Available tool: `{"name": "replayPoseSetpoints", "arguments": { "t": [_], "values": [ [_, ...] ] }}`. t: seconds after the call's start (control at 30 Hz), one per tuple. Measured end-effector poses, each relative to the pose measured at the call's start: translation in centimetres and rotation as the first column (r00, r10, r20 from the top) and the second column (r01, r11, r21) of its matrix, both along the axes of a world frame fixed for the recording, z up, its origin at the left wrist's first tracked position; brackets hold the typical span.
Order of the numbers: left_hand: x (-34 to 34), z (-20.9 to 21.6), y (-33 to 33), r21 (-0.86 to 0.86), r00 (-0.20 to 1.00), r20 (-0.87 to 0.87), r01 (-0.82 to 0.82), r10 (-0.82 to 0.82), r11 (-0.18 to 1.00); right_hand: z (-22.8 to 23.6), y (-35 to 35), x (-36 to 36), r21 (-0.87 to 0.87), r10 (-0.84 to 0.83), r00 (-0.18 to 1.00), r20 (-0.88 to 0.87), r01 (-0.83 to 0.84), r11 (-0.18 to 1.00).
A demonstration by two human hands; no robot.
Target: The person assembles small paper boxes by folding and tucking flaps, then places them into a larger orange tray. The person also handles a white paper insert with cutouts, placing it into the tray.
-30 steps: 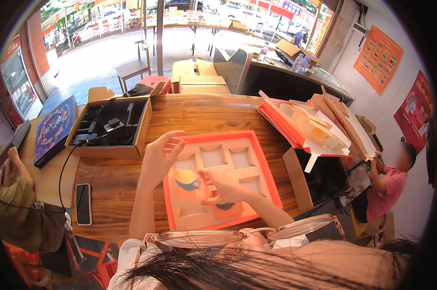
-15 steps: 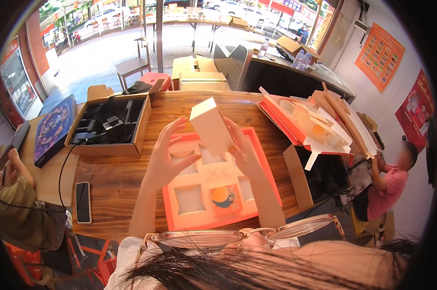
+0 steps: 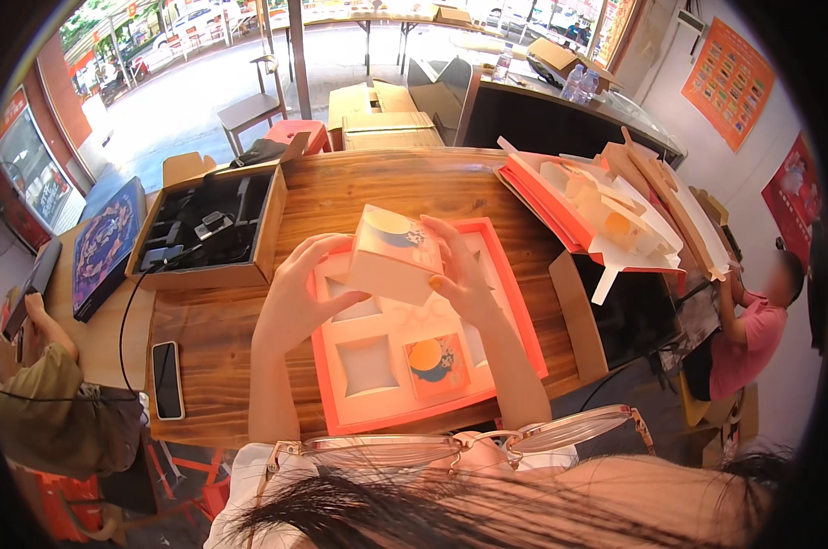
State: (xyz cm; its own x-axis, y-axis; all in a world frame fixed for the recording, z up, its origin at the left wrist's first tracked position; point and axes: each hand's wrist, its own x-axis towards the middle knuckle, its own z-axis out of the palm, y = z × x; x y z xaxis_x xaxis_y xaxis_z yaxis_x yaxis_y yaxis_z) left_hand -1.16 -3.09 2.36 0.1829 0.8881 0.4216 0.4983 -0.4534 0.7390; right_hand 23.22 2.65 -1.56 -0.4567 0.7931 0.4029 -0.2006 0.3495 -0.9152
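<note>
Above the tray I hold a small pale cardboard box [image 3: 396,265], tilted, its printed face with a yellow disc and blue-grey pattern turned up. My right hand [image 3: 464,279] grips its right side, with fingers behind and thumb at the near edge. At the box's left side my left hand [image 3: 295,295] curves around, fingertips and thumb against its edge. Under both hands lies a shallow tray with a coral rim [image 3: 324,389] and a pale insert of square recesses. A second small box [image 3: 435,363] with the same yellow-disc print sits in a near recess.
A phone [image 3: 167,380] lies on the wooden table at left, below an open carton [image 3: 272,224] of black gear with a cable. Coral and white packaging [image 3: 569,210] is piled at right, above another open carton [image 3: 579,316]. People sit at both sides.
The held box has tipped so its printed face shows, and it is lower. My left hand has come in against its side. The view has shifted slightly.
</note>
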Motion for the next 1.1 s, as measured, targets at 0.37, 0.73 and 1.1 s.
{"name": "replayPoseSetpoints", "arguments": {
  "t": [0.37,0.73,1.1],
  "values": [
    [0.2,-0.2,0.0,-0.047,0.973,-0.155,0.164,-0.17,0.985,0.0,0.0,-0.6,0.142,-0.019,0.998,0.056,0.011,0.99],
    [1.1,0.8,-0.3,-0.226,0.941,-0.077,0.305,-0.329,0.925,-0.8,0.0,-0.8,-0.029,0.191,0.981,0.023,-0.19,0.981],
    [1.1,0.6,-0.5,-0.155,0.934,-0.04,0.344,-0.354,0.926,-1.2,-0.3,-1.0,-0.114,0.234,0.972,-0.022,-0.235,0.965]
  ]
}}
